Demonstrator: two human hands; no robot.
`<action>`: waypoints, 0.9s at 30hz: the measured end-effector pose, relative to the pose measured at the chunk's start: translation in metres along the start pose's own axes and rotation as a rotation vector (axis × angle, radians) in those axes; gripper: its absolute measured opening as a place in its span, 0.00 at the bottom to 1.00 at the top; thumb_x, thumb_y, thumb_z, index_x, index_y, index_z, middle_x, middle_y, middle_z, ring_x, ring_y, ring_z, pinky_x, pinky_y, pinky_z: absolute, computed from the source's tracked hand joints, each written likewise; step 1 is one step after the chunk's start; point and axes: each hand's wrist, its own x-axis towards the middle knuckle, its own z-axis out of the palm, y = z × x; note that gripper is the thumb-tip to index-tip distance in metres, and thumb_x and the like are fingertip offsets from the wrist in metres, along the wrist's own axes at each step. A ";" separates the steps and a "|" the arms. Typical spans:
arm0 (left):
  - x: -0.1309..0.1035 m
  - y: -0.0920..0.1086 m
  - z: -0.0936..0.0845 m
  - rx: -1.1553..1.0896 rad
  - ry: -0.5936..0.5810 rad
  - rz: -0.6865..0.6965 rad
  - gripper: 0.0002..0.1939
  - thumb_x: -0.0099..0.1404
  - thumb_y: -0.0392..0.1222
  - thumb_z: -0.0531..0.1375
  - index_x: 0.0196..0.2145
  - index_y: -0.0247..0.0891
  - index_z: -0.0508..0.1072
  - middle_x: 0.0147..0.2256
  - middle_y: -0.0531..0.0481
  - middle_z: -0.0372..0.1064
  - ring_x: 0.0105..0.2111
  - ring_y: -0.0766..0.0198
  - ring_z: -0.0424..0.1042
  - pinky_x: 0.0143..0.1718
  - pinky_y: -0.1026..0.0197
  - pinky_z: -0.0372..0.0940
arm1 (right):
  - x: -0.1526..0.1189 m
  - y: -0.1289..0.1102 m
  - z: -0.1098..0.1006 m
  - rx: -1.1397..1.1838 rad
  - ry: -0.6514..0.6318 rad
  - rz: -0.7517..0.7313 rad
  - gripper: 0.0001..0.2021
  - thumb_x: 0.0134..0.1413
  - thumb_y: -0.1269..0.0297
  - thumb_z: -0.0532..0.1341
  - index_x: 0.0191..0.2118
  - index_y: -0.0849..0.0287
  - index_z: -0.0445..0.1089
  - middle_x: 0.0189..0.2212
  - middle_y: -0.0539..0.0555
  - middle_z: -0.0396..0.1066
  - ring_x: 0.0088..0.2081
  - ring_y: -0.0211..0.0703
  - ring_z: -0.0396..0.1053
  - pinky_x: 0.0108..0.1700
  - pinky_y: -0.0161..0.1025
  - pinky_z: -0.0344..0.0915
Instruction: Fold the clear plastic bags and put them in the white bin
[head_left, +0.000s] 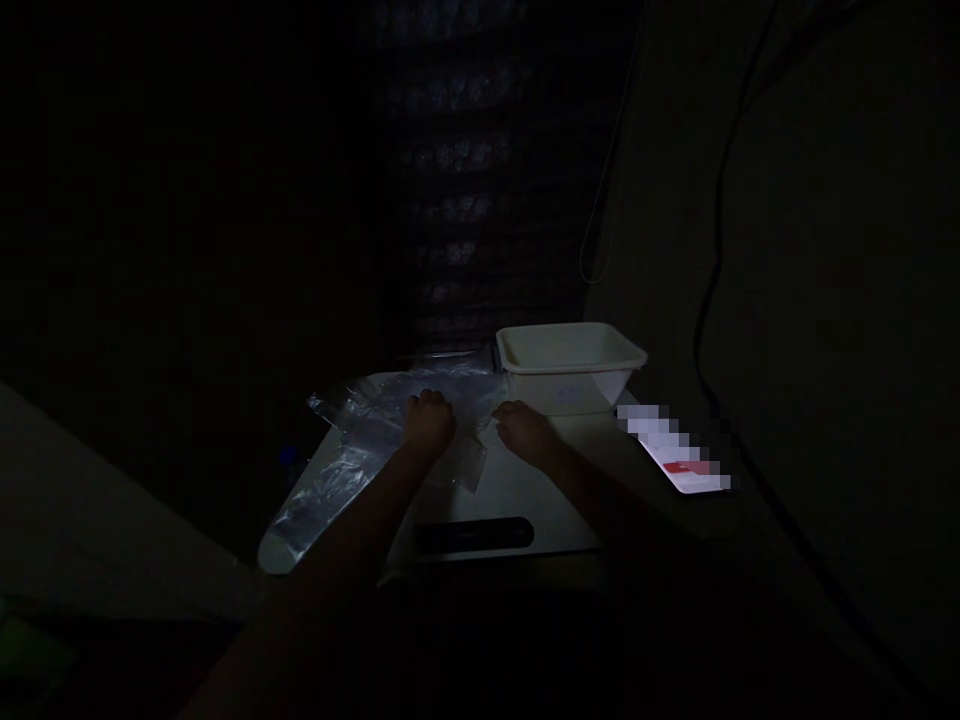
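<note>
Clear, crinkled plastic sheeting [341, 485] lies spread to the left of the cream, rectangular plastic tub [559, 388]. Left of the tub, the left hand [430, 424] rests curled on the sheeting; the right hand [525, 434] is bent just in front of the tub. Whether either grip pinches plastic, I cannot tell. Beneath the tub is a white counter [517, 490]; right of it glows a white-and-red screen [686, 478].

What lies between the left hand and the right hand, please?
In the head view, clear plastic lies between the left hand and the right hand.
</note>
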 end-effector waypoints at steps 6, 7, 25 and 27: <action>0.004 0.001 0.007 0.014 -0.007 0.032 0.14 0.54 0.33 0.46 0.29 0.29 0.71 0.30 0.38 0.67 0.36 0.54 0.63 0.34 0.53 0.53 | 0.007 -0.002 0.005 0.026 0.052 -0.079 0.16 0.47 0.72 0.47 0.41 0.62 0.66 0.47 0.56 0.61 0.46 0.42 0.58 0.48 0.36 0.54; 0.004 0.000 0.007 0.015 0.000 0.039 0.14 0.54 0.33 0.46 0.29 0.29 0.71 0.30 0.38 0.67 0.36 0.54 0.63 0.34 0.54 0.53 | 0.008 -0.001 0.006 0.036 0.040 -0.074 0.17 0.47 0.73 0.47 0.42 0.63 0.66 0.48 0.56 0.60 0.47 0.42 0.57 0.48 0.36 0.53; -0.009 -0.010 -0.005 -0.122 0.134 0.078 0.13 0.55 0.40 0.47 0.33 0.32 0.68 0.36 0.42 0.65 0.38 0.56 0.61 0.39 0.55 0.54 | 0.043 -0.015 0.011 0.093 0.092 -0.073 0.21 0.46 0.77 0.46 0.48 0.66 0.58 0.52 0.60 0.54 0.53 0.44 0.47 0.47 0.42 0.53; -0.006 -0.008 -0.003 -0.161 0.187 0.019 0.16 0.55 0.39 0.48 0.41 0.31 0.64 0.40 0.41 0.62 0.42 0.55 0.59 0.41 0.55 0.53 | 0.043 -0.014 0.004 0.130 0.132 -0.098 0.20 0.46 0.78 0.46 0.47 0.66 0.59 0.50 0.59 0.56 0.52 0.41 0.51 0.48 0.38 0.52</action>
